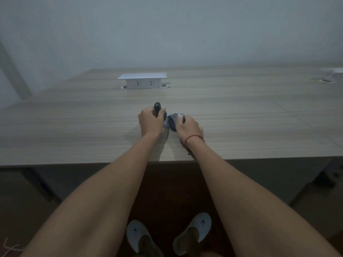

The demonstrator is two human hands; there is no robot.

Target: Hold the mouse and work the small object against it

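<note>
- The left hand (150, 121) has its fingers (148, 110) curled round a dark object with a rounded knob (157, 105), gripping it so the knob sticks up above the knuckles; what the object is I cannot tell
- The right hand (189, 126) has its fingers wrapped over a dark rounded piece (174, 121) with a pale, bluish cloth or film (168, 121) about it; the fingertips are hidden beneath the hand
- The two held pieces touch or nearly touch between the hands, low over the wooden table (241, 127), near its front edge; a red string bracelet (193, 138) circles the right wrist
- Farther back on the table stands a white socket box (143, 81) with its lid raised, well apart from the hands; nothing lies between them
- At the far right edge, a cable hole (326, 80) and a blurred white thing (334, 71)
- Below the table edge, two white slippers (137, 232) on a dark floor
</note>
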